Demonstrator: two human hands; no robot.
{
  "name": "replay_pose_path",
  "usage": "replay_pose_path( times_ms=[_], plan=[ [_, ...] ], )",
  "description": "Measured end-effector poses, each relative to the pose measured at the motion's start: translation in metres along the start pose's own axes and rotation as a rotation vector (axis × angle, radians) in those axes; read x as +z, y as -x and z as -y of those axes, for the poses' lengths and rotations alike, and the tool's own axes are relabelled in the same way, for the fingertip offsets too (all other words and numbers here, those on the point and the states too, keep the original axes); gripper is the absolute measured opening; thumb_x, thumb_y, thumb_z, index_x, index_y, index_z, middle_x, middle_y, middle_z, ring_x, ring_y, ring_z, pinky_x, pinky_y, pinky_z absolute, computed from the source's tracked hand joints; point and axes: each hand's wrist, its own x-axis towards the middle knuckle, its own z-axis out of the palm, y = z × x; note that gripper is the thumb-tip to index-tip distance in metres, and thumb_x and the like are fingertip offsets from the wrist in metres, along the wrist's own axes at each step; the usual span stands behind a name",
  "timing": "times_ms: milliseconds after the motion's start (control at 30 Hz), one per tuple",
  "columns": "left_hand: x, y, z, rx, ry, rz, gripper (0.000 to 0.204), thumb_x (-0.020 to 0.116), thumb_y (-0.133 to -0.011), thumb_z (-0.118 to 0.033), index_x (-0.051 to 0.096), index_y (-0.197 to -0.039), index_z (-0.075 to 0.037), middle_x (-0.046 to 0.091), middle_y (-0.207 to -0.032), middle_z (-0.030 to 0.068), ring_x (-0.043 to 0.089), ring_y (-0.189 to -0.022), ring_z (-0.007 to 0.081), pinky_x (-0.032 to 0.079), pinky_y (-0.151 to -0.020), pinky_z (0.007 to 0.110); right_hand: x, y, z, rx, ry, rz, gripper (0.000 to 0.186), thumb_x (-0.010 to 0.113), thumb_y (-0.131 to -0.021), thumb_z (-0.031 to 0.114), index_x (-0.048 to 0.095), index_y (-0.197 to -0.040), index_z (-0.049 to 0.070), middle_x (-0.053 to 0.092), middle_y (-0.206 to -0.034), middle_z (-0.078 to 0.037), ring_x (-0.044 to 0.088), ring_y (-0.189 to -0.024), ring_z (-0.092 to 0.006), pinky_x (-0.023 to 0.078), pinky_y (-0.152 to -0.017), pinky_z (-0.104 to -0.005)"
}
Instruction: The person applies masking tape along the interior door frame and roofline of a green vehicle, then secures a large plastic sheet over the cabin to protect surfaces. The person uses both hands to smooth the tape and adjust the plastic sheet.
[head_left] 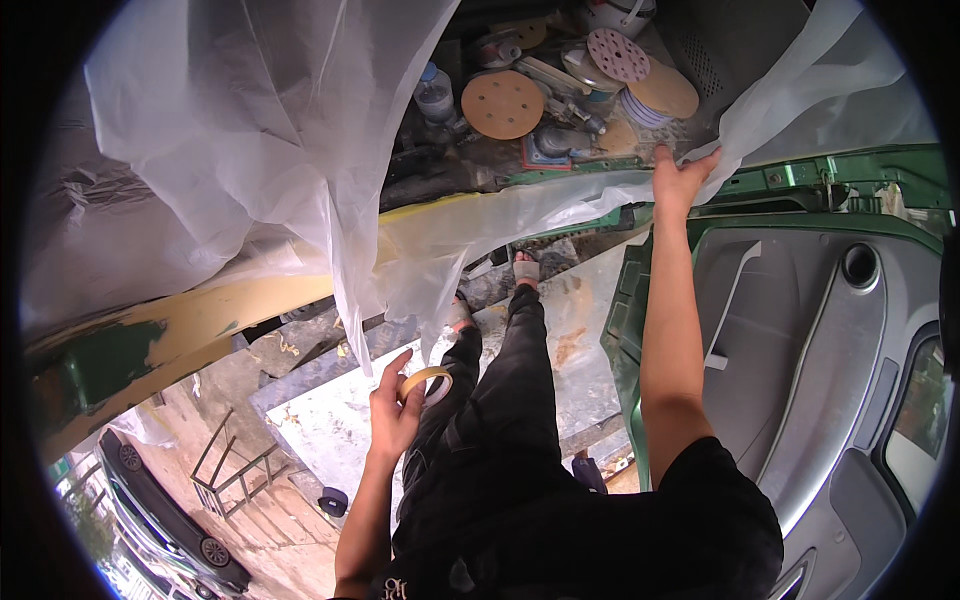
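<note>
My left hand [392,400] holds a roll of tan masking tape [427,381] low, beside my legs in black trousers. My right hand [680,178] reaches up and presses the edge of a clear plastic sheet [270,130] against the green frame of a car body [850,170]. The sheet drapes over the car from the upper left and hangs down between my two hands. Yellowish filler covers the car's panel edge [440,215] under the sheet.
An open car door with a grey inner panel [810,340] stands at my right. Inside the car lie sanding discs [503,104], a sander and a plastic bottle [434,95]. Below are concrete slabs [330,410], a metal rack and a parked dark car [170,520].
</note>
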Motion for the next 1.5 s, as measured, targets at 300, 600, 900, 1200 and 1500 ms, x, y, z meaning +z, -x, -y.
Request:
replay_pose_path(
  times_ms=[300, 600, 900, 1200, 1500],
  plan=[
    [0.036, 0.018, 0.026, -0.179, 0.136, 0.025, 0.028, 0.067, -0.098, -0.007, 0.065, -0.124, 0.003, 0.074, -0.089, 0.0099, 0.063, -0.074, 0.0082, 0.051, -0.066, 0.025, 0.103, -0.071, -0.038, 0.099, 0.232, 0.254, 0.104, 0.081, -0.078, 0.02, 0.019, -0.159, 0.001, 0.018, -0.159, -0.04, 0.019, -0.15, -0.0517, 0.02, -0.125, -0.0482],
    [0.067, 0.051, 0.057, -0.396, 0.112, -0.077, 0.028, 0.069, -0.096, -0.007, 0.067, -0.121, 0.004, 0.073, -0.083, 0.0088, 0.061, -0.071, 0.007, 0.049, -0.063, 0.025, 0.135, -0.141, -0.066, -0.084, 0.984, 0.345, 0.1, 0.082, -0.082, 0.04, 0.02, -0.16, 0.038, 0.018, -0.16, -0.036, 0.023, -0.145, -0.0597, 0.026, -0.117, -0.0641],
    [0.087, 0.038, 0.04, -0.414, 0.116, -0.057, 0.03, 0.068, -0.097, -0.01, 0.065, -0.123, 0.003, 0.073, -0.087, 0.009, 0.063, -0.072, 0.0089, 0.05, -0.065, 0.025, 0.119, -0.204, -0.106, -0.215, 0.792, 0.236, 0.04, 0.054, -0.101, 0.039, 0.059, -0.141, 0.031, 0.068, -0.125, -0.019, 0.062, -0.12, -0.0446, 0.048, -0.1, -0.0552],
    [0.096, 0.021, 0.014, -0.298, 0.113, -0.095, 0.032, 0.066, -0.098, -0.006, 0.063, -0.129, 0.002, 0.074, -0.095, 0.0099, 0.065, -0.077, 0.0103, 0.052, -0.069, 0.026, 0.077, -0.14, -0.007, -0.463, 0.224, -0.184, 0.024, 0.053, -0.103, 0.027, 0.064, -0.103, 0.005, 0.072, -0.095, -0.022, 0.068, -0.089, -0.0471, 0.052, -0.076, -0.0553],
    [0.106, -0.024, -0.012, -0.164, 0.63, 0.042, 0.045, 0.063, -0.102, -0.007, 0.05, -0.145, -0.002, 0.072, -0.101, 0.0091, 0.063, -0.08, 0.0102, 0.052, -0.074, 0.024, 0.026, 0.114, 0.043, -0.184, -0.347, 0.155, 0.03, 0.051, -0.109, 0.02, 0.063, -0.12, -0.005, 0.074, -0.109, -0.014, 0.068, -0.093, -0.02, 0.052, -0.084, -0.0345]
  ],
)
